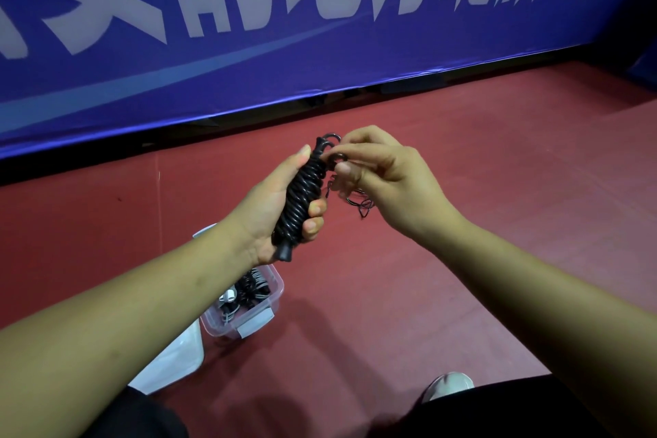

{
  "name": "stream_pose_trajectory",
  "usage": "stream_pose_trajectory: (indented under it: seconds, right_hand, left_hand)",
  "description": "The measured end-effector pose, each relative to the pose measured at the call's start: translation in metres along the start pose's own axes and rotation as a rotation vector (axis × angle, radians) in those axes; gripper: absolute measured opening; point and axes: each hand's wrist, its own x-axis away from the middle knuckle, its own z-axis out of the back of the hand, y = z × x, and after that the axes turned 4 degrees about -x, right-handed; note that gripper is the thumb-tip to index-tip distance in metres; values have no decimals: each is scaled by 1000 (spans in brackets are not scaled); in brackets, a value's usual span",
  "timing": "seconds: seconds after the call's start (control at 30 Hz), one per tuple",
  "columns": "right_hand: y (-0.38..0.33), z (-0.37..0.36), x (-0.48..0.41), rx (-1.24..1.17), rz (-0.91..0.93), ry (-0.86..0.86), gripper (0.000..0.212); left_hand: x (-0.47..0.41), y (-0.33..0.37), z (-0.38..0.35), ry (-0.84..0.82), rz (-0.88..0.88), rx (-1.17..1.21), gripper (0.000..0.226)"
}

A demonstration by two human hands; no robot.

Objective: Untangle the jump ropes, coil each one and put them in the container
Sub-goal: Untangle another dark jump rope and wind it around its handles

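My left hand grips a black jump rope whose cord is wound tightly round its handles, held upright above the floor. My right hand pinches the loose end of the cord at the top of the bundle. A few thin loops of cord hang below the right hand. A clear plastic container stands on the red floor under my left wrist, with coiled ropes inside.
A white lid lies beside the container at its left. A blue banner with white lettering runs along the back of the red floor. My shoe and dark trousers show at the bottom.
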Motion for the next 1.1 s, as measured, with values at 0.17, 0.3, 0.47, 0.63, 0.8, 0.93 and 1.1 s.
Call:
stream_pose_trajectory:
  seconds: [0.17,0.3,0.47,0.63,0.8,0.93,1.1]
  right_hand:
    - [-1,-4,-2,-344,-137,126,17]
    - [-1,-4,-2,-456,-176,114,24]
    - [1,-6,-3,-464,-241,75,28]
    - [-2,-4,-4,-574,-340,138,16]
    - [-7,-2,-6,-645,-411,141,7]
    - [-10,4,-8,-630,-476,125,4]
    - [-10,6,-7,-579,-559,140,7]
  left_hand:
    - [2,-2,0,-46,28,-8,44]
    - [2,0,1,-55,35,50,39]
    - [1,1,6,-38,34,45,41]
    - [0,-2,3,-22,-21,-3,44]
    - [-1,-4,0,5,-99,-24,42]
    - [-1,-6,-3,0,-131,-46,47]
    - [-6,-13,0,36,-232,-107,47]
